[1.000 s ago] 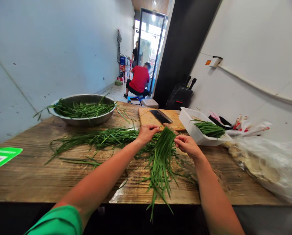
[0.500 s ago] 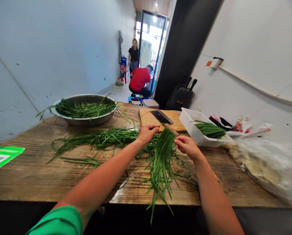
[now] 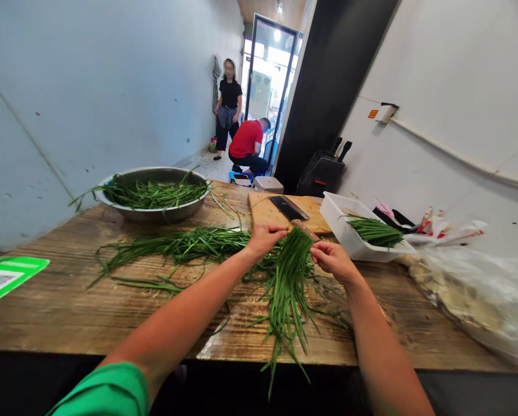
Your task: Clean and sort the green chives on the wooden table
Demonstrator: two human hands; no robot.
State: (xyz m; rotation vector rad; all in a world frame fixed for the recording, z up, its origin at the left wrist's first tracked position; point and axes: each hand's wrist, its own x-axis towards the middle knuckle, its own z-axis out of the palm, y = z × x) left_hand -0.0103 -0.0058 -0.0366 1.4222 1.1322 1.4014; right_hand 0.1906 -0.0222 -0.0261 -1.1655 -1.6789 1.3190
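A neat bunch of garlic chives [image 3: 287,277] lies in front of me, its long leaf tips hanging over the table's near edge. My left hand [image 3: 264,240] is closed in a pinch at the upper left end of the bunch, on chive ends. My right hand [image 3: 333,260] pinches at the bunch's right side, thumb and finger against the chives. Behind my hands, a cleaver [image 3: 288,207] rests on a wooden cutting board [image 3: 259,211], its brown handle towards me. More loose chives [image 3: 193,245] spread over the table to the left.
A metal basin [image 3: 155,214] of chives stands at the back left. On the right are a white plastic bin [image 3: 354,245] with a chive bundle and a clear plastic bag [image 3: 471,294]. A green QR card [image 3: 11,277] lies far left. Two people are in the background.
My left fingers have shifted slightly at the bunch's top, and the small strand at their tips no longer shows. In the background, the standing person has stepped left and nearer.
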